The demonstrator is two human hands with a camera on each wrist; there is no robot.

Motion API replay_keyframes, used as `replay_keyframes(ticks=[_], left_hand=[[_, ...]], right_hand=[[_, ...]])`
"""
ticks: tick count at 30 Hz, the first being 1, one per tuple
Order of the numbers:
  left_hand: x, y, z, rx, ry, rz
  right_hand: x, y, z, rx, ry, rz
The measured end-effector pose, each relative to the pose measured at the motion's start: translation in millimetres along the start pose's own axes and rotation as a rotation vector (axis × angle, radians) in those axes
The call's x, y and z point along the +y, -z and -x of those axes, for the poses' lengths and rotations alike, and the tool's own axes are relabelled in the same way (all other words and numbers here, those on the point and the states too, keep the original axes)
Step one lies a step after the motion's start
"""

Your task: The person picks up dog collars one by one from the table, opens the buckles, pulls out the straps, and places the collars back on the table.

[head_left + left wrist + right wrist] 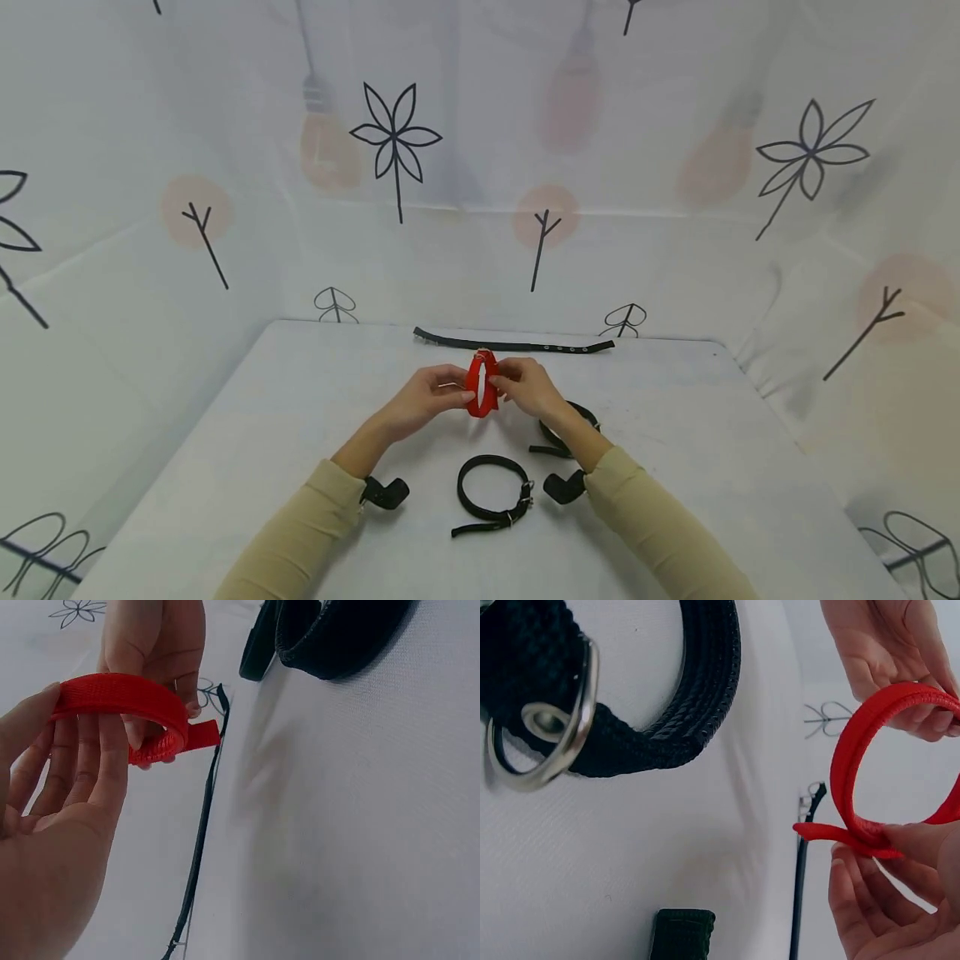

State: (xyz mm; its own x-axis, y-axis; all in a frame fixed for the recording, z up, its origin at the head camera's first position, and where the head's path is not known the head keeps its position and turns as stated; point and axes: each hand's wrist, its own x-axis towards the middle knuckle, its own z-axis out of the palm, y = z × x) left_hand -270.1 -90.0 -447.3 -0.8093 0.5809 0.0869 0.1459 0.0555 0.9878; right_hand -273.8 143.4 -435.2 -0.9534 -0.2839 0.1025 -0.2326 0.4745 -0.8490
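Above the middle of the table, both hands hold a red collar (491,398), buckled or looped into a ring with a short free end sticking out. My left hand (423,402) pinches one side of the band between thumb and fingers. On the opposite side, my right hand (531,388) grips the band near the free end, thumb on the inside of the loop (844,761). In the left wrist view the red band (124,691) lies across the left fingertips.
One coiled black collar (495,460) with metal rings lies nearer me. Another black collar (550,451) sits partly hidden under the right forearm. Along the table's back edge a black collar (517,345) is stretched out flat. A patterned sheet hangs behind the white table (300,400).
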Motion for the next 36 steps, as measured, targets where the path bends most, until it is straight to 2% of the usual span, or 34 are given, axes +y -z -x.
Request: replay_keyframes(ticks=[6, 10, 15, 18, 21, 24, 27, 30, 33, 34, 36], left_hand=[[-0.5, -9.6, -5.3, -0.008, -0.093, -0.133], [-2.3, -14.9, -8.6, 0.017, -0.132, -0.202], [-2.8, -21.4, -12.1, 0.066, -0.236, -0.43], [-1.6, -26.5, -13.6, 0.055, -0.304, -0.567], [0.0, -32.0, -13.9, 0.035, -0.332, -0.675], [1.6, -34.0, -12.6, 0.04, -0.358, -0.741], [-0.9, -32.4, -11.2, 0.121, -0.386, -0.792], [-6.7, -27.1, -9.6, 0.286, -0.382, -0.803], [-10.2, -19.7, -9.1, 0.434, -0.322, -0.733], [-10.1, -17.4, -9.1, 0.455, -0.296, -0.684], [-8.9, -13.8, -9.5, 0.453, -0.224, -0.574]], right_hand=[[-3.6, 5.6, 2.7, -0.025, -0.031, 0.055], [-12.1, 13.7, 6.2, 0.004, -0.043, 0.049], [-23.3, 21.5, 8.7, 0.071, -0.081, 0.022], [-27.0, 23.6, 10.4, 0.08, -0.118, 0.051], [-26.7, 24.1, 12.6, 0.075, -0.139, 0.083], [-26.0, 25.0, 14.1, 0.073, -0.12, 0.09], [-23.7, 27.8, 15.7, 0.081, -0.083, 0.087], [-19.3, 31.6, 17.9, 0.094, -0.052, 0.077], [-14.0, 36.4, 19.1, 0.096, -0.019, 0.067], [-12.7, 37.5, 19.4, 0.094, -0.007, 0.06], [-10.0, 39.5, 19.5, 0.088, 0.014, 0.049]])
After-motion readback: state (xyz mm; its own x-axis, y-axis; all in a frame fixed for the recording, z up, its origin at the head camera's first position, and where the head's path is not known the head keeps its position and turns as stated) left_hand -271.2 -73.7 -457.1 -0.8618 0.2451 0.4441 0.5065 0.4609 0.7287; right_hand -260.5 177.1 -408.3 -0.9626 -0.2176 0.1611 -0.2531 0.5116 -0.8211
